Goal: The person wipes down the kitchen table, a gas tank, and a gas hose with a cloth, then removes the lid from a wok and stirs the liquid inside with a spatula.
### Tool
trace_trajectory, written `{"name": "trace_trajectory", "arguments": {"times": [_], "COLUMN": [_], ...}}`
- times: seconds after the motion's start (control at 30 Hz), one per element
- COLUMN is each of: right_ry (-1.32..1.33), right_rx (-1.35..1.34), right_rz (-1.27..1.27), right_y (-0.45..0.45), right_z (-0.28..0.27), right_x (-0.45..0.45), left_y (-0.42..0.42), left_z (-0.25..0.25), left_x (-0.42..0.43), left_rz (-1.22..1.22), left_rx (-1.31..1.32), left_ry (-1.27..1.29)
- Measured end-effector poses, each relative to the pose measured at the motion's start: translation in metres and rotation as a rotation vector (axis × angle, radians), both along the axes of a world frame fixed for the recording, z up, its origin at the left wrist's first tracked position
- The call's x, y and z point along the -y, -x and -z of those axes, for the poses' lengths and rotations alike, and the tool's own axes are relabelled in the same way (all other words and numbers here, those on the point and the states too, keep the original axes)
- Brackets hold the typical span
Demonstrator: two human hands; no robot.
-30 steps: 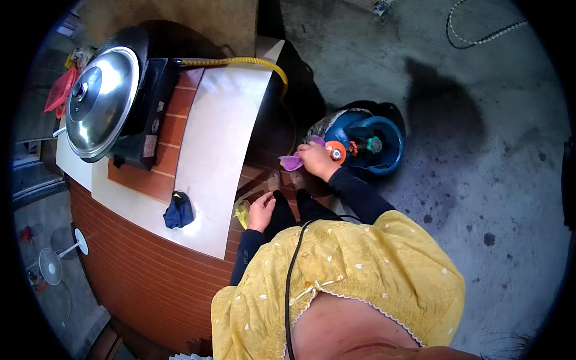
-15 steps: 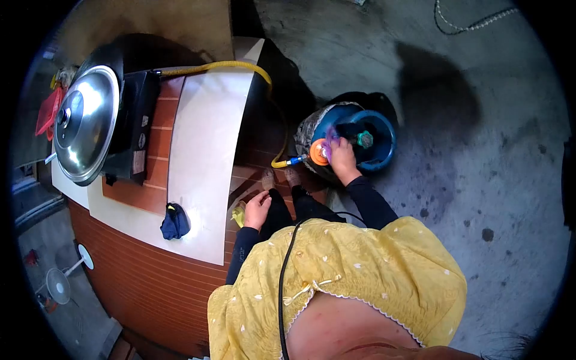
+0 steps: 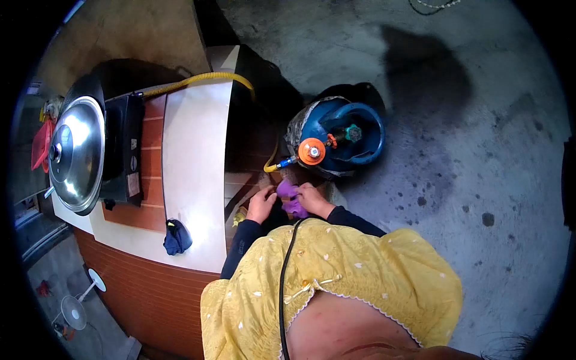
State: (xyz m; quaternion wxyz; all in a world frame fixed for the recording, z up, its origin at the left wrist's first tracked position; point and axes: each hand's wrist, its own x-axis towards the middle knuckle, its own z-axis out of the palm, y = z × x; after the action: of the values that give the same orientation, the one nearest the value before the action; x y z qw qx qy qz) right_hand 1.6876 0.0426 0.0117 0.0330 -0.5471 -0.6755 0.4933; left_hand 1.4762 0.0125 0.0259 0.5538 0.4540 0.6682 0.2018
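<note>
A crumpled purple cloth [image 3: 294, 208] is stretched between my two hands, low in front of my body. My right hand [image 3: 313, 201] has its fingers closed on the cloth's right side. On the left side, my left hand [image 3: 261, 204] pinches at the cloth's edge with bent fingers. Just beyond them stands a blue gas cylinder [image 3: 312, 127] with a green valve knob [image 3: 354, 132]. An orange regulator [image 3: 312, 151] is fitted to it, joined to a yellow hose [image 3: 272, 168] by a blue connector.
To the left, a table [image 3: 195, 129] bears a black stove [image 3: 125, 150] under a pan with a shiny lid [image 3: 77, 153]. A dark blue cloth bundle [image 3: 176, 237] lies near its edge. Something yellow [image 3: 239, 216] shows beside my left wrist. A fan [image 3: 74, 312] stands lower left.
My right hand has left the regulator and come back toward my body with the purple cloth. My left hand has moved slightly and now meets the cloth.
</note>
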Motion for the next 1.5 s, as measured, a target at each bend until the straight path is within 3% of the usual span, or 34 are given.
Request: {"name": "trace_trajectory", "arguments": {"times": [0.03, 0.07, 0.1, 0.17, 0.2, 0.23, 0.27, 0.3, 0.33, 0.37, 0.4, 0.5, 0.53, 0.6, 0.67, 0.7, 0.77, 0.9, 1.03, 1.17, 1.23, 1.27, 1.3, 1.37, 1.4, 1.43, 1.5], "right_ry": [-0.073, 0.001, 0.195, 0.7, 0.724, 0.581, 0.413, 0.076, -0.475, -0.727, -0.812, -0.756, -0.71, -0.653, -0.673, -0.648, -0.62, -0.624, -0.7, -0.668, -0.694, -0.689, -0.68, -0.664, -0.662, -0.664, -0.689], "right_rx": [-0.054, -0.161, -0.242, -0.771, -0.786, -0.865, -0.847, -0.446, -0.133, 0.047, 0.229, 0.546, 0.574, 0.603, 0.571, 0.572, 0.569, 0.529, 0.466, 0.473, 0.439, 0.441, 0.437, 0.435, 0.44, 0.443, 0.442], "right_rz": [-0.095, -0.041, 0.064, 0.366, 0.331, 0.372, 0.337, 0.353, 0.323, 0.282, 0.297, 0.326, 0.356, 0.391, 0.35, 0.357, 0.371, 0.382, 0.396, 0.387, 0.395, 0.396, 0.393, 0.379, 0.372, 0.364, 0.36], "right_y": [0.006, 0.011, 0.016, 0.013, 0.002, -0.007, -0.019, -0.036, -0.049, -0.066, -0.081, -0.113, -0.117, -0.122, -0.121, -0.121, -0.12, -0.124, -0.124, -0.125, -0.125, -0.125, -0.125, -0.124, -0.124, -0.125, -0.125], "right_z": [-0.008, -0.013, -0.038, -0.064, -0.069, -0.077, -0.082, -0.09, -0.094, -0.101, -0.101, -0.087, -0.077, -0.064, -0.056, -0.055, -0.059, -0.056, -0.061, -0.065, -0.063, -0.063, -0.064, -0.064, -0.064, -0.064, -0.063], "right_x": [0.0, -0.008, -0.018, -0.031, -0.039, -0.042, -0.05, -0.053, -0.058, -0.067, -0.072, -0.074, -0.076, -0.078, -0.079, -0.072, -0.081, -0.081, -0.082, -0.084, -0.084, -0.086, -0.086, -0.083, -0.083, -0.085, -0.09], "left_y": [-0.006, -0.016, -0.025, -0.027, -0.03, -0.033, -0.033, -0.033, -0.037, -0.042, -0.05, -0.077, -0.09, -0.107, -0.113, -0.112, -0.107, -0.086, -0.065, -0.036, -0.035, -0.05, -0.07, -0.095, -0.1, -0.105, -0.099], "left_z": [0.0, 0.0, 0.001, -0.008, -0.012, -0.007, -0.023, -0.037, -0.057, -0.066, -0.061, -0.036, -0.021, 0.018, 0.017, 0.006, 0.018, 0.012, 0.014, 0.032, 0.043, 0.025, 0.002, 0.012, 0.041, 0.014, 0.024], "left_x": [-0.005, -0.008, -0.01, -0.027, -0.037, -0.046, -0.064, -0.081, -0.099, -0.121, -0.14, -0.191, -0.199, -0.209, -0.218, -0.217, -0.212, -0.186, -0.176, -0.179, -0.185, -0.194, -0.202, -0.2, -0.187, -0.179, -0.16], "left_rz": [0.05, -0.021, -0.088, -0.007, 0.062, -0.053, -0.057, -0.063, -0.065, -0.065, 0.011, 0.393, 0.475, 0.603, 0.657, 0.613, 0.583, 0.283, 0.363, 0.624, 0.224, 0.099, 0.056, 0.138, 0.31, 0.278, 0.159], "left_rx": [-0.014, 0.21, 0.433, 0.449, 0.467, 0.535, 0.366, 0.198, 0.126, 0.053, 0.116, 0.12, 0.177, 0.127, 0.054, 0.053, 0.061, 0.104, 0.002, -0.302, -0.162, -0.099, -0.061, 0.113, -0.008, -0.088, -0.071], "left_ry": [-0.011, -0.025, -0.035, -0.091, -0.152, -0.149, -0.258, -0.361, -0.375, -0.395, -0.457, -0.824, -0.83, -0.593, -0.401, -0.325, -0.506, -0.365, -0.401, -0.72, -0.398, -0.428, -0.466, -0.547, -0.685, -0.689, -0.677]}}
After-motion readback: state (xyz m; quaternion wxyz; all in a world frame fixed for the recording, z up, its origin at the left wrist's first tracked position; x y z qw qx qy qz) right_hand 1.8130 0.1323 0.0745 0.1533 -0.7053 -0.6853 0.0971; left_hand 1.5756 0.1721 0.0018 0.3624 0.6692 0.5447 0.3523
